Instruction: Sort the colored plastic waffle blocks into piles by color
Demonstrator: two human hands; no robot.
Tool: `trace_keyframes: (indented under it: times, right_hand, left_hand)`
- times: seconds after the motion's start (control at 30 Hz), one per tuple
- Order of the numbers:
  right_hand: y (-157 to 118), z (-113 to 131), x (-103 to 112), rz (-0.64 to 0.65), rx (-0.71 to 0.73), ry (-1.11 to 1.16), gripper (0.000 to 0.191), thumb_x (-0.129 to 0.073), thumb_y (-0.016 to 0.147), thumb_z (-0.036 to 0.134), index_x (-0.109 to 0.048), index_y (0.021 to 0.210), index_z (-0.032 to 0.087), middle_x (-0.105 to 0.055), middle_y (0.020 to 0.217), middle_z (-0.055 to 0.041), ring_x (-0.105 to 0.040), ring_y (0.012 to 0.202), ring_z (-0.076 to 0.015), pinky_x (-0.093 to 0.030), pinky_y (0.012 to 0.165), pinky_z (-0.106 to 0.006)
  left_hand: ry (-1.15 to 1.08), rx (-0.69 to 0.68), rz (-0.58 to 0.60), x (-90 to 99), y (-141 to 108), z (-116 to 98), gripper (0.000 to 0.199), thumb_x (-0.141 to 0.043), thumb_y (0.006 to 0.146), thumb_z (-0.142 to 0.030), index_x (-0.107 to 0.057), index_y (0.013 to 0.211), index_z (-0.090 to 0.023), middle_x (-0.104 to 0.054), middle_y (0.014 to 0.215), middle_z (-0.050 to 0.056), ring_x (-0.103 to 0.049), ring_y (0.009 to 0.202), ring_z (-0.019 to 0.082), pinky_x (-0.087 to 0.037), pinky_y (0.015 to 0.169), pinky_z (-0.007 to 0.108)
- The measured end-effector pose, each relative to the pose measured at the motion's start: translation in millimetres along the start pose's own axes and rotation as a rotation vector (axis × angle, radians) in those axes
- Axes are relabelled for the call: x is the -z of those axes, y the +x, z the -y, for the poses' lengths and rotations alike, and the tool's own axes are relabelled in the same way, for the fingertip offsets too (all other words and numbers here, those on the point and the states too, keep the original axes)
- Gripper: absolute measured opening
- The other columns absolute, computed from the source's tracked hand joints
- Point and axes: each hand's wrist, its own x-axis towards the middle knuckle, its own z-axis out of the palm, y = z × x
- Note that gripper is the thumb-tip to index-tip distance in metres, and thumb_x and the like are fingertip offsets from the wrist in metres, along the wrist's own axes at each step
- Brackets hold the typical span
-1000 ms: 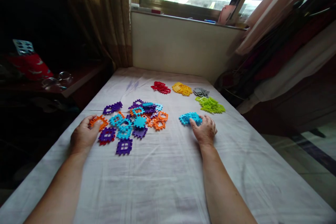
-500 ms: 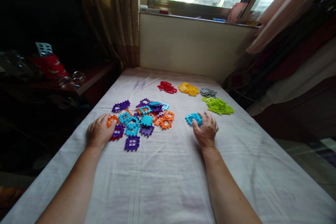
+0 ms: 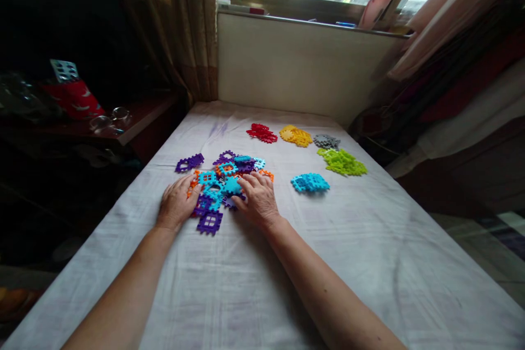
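A mixed heap of purple, orange and blue notched plastic pieces lies on the cloth-covered table. My left hand [image 3: 177, 202] rests at the heap's left edge, its fingertips on an orange piece [image 3: 191, 186]. My right hand [image 3: 258, 197] is over the heap's right side, thumb and fingers apart around a solid blue piece [image 3: 232, 185]. A purple window piece [image 3: 210, 222] lies at the near edge, and another purple piece [image 3: 190, 163] lies apart at the far left. Right of my right hand sits a pile of blue pieces [image 3: 310, 182].
Farther back lie red [image 3: 261, 133], yellow [image 3: 295, 135], grey [image 3: 327, 141] and green [image 3: 342, 162] piles. Glasses [image 3: 110, 120] and a red holder [image 3: 74, 99] stand on a side table at left. A wall and window border the table's far end.
My right hand has left the blue pile and moved left onto the mixed heap. My left hand has shifted right, pushing the near-left pieces slightly inward.
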Motion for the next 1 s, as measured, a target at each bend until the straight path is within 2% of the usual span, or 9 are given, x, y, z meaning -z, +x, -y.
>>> trace_keyframes:
  times: [0.13,0.23,0.33,0.43,0.53,0.63,0.83,0.9,1.0]
  right_hand:
    - [7.9,6.6,-5.8,0.05,-0.035,0.002,0.034,-0.068,0.084,0.04,-0.067,0.113,0.022,-0.07,0.119,-0.009,-0.053,0.119,-0.0289,-0.034,0.103,-0.046]
    - [5.0,-1.7,-2.6,-0.014,-0.048,0.017,0.032,-0.068,0.084,0.042,-0.068,0.11,0.023,-0.07,0.117,-0.0083,-0.052,0.119,-0.0278,-0.033,0.104,-0.043]
    - [-0.2,-28.3,7.9,-0.167,-0.129,-0.008,0.031,-0.063,0.087,0.042,-0.068,0.111,0.023,-0.068,0.12,-0.0091,-0.052,0.119,-0.0272,-0.032,0.104,-0.041]
    - [-6.5,-69.0,22.4,-0.319,-0.287,-0.107,0.031,-0.058,0.088,0.041,-0.068,0.111,0.021,-0.068,0.118,-0.0115,-0.053,0.115,-0.0294,-0.033,0.102,-0.045]
    - [-14.3,-103.8,32.8,-0.389,-0.413,-0.214,0.028,-0.057,0.087,0.039,-0.07,0.105,0.021,-0.069,0.114,-0.0134,-0.053,0.111,-0.0323,-0.033,0.098,-0.049]
    - [-20.8,-118.9,36.0,-0.412,-0.478,-0.261,0.024,-0.057,0.086,0.037,-0.07,0.1,0.023,-0.069,0.115,-0.015,-0.051,0.114,-0.0352,-0.031,0.098,-0.054]
    - [-21.1,-112.1,35.5,-0.413,-0.508,-0.206,0.025,-0.053,0.086,0.033,-0.069,0.103,0.025,-0.06,0.129,-0.0155,-0.044,0.128,-0.0415,-0.025,0.103,-0.064]
    - [-17.7,-101.0,34.3,-0.408,-0.433,-0.173,0.025,-0.052,0.087,0.031,-0.07,0.103,0.025,-0.061,0.128,-0.0137,-0.046,0.127,-0.0391,-0.028,0.104,-0.06]
    - [-11.6,-71.6,28.1,-0.343,-0.243,-0.107,0.022,-0.052,0.091,0.03,-0.072,0.1,0.026,-0.067,0.122,-0.0094,-0.053,0.121,-0.0331,-0.034,0.104,-0.051]
  left_hand:
    - [-0.024,-0.032,0.006,1.7,1.1,3.4,0.055,-0.043,0.09,-0.051,-0.061,0.129,-0.017,-0.059,0.141,0.013,-0.055,0.129,0.026,-0.04,0.111,0.04]
    - [-0.012,-0.108,0.036,5.7,-0.7,0.8,0.059,-0.049,0.087,-0.057,-0.058,0.134,-0.022,-0.053,0.147,0.012,-0.047,0.137,0.028,-0.034,0.115,0.045]
    - [0.026,-0.162,0.102,9.4,-5.0,-3.3,0.066,-0.055,0.083,-0.061,-0.052,0.141,-0.028,-0.046,0.153,0.01,-0.038,0.143,0.031,-0.026,0.118,0.051]
    - [0.068,-0.188,0.171,10.0,-10.3,-5.4,0.078,-0.061,0.078,-0.064,-0.045,0.147,-0.03,-0.038,0.158,0.011,-0.03,0.147,0.034,-0.02,0.119,0.056]
    - [0.102,-0.201,0.199,8.6,-13.9,-4.8,0.084,-0.063,0.076,-0.064,-0.041,0.149,-0.031,-0.032,0.162,0.011,-0.026,0.149,0.034,-0.018,0.119,0.056]
    - [0.121,-0.184,0.216,9.0,-14.3,-2.1,0.082,-0.062,0.077,-0.063,-0.04,0.15,-0.031,-0.031,0.162,0.011,-0.026,0.149,0.034,-0.018,0.119,0.056]
    - [0.142,-0.153,0.206,19.1,-9.9,7.3,0.071,-0.059,0.082,-0.053,-0.043,0.148,-0.032,-0.038,0.159,0.01,-0.031,0.147,0.034,-0.022,0.118,0.057]
    - [0.153,-0.119,0.198,22.8,-7.9,10.2,0.068,-0.058,0.082,-0.051,-0.046,0.146,-0.031,-0.041,0.157,0.01,-0.033,0.146,0.033,-0.024,0.117,0.056]
    - [0.158,-0.067,0.169,25.9,-5.7,12.7,0.06,-0.055,0.084,-0.045,-0.052,0.142,-0.031,-0.047,0.153,0.009,-0.038,0.143,0.032,-0.027,0.116,0.056]
